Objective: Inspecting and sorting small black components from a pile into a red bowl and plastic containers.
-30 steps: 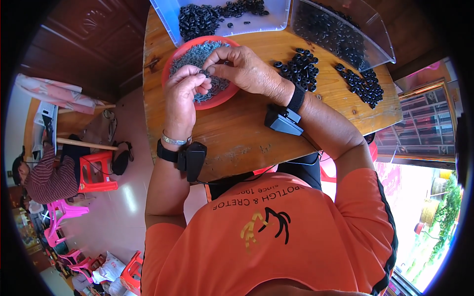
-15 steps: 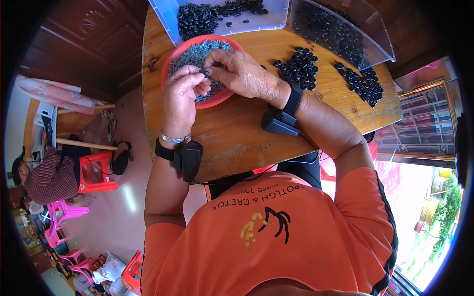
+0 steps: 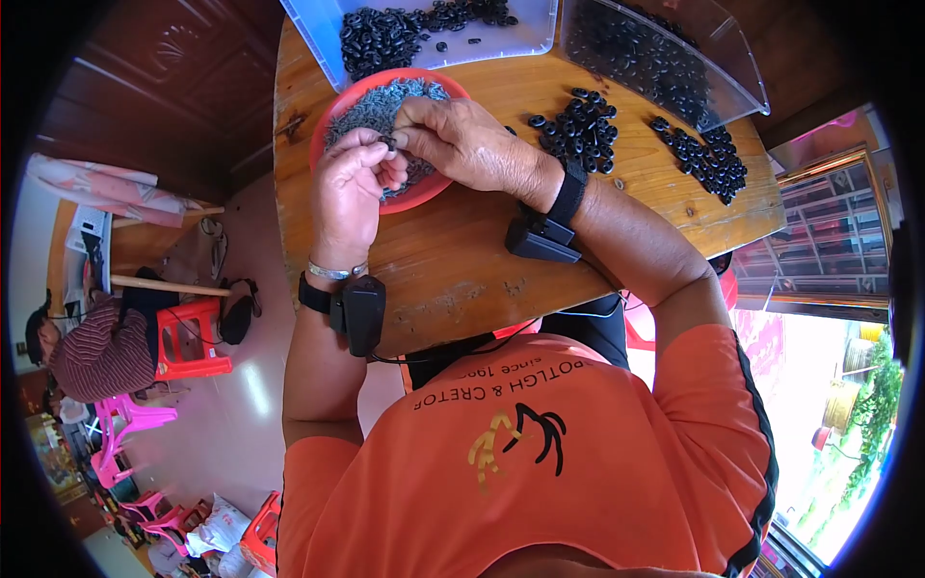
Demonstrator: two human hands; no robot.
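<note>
Over a red bowl (image 3: 431, 196) full of small grey metal pieces, perhaps screws (image 3: 371, 106), my two hands meet at the fingertips. My left hand (image 3: 349, 183) pinches a small black round part (image 3: 388, 143) between thumb and finger. My right hand (image 3: 467, 144) comes in from the right, its thumb and forefinger closed against that part; whatever else they hold is hidden. To the right of my right hand lies a pile of black round parts with holes (image 3: 583, 130). A second pile (image 3: 708, 159) of them is farther right.
A clear plastic bin (image 3: 501, 53) with black parts stands at the back, beside another transparent bin (image 3: 665, 67) of them. The wooden table (image 3: 443, 279) has a curved edge. A person in striped clothing (image 3: 106, 356) sits at the far left near a red stool (image 3: 193, 337).
Both hands stay together over the bowl, with only a slight shift of the fingers around the black part. The whole view has moved a little.
</note>
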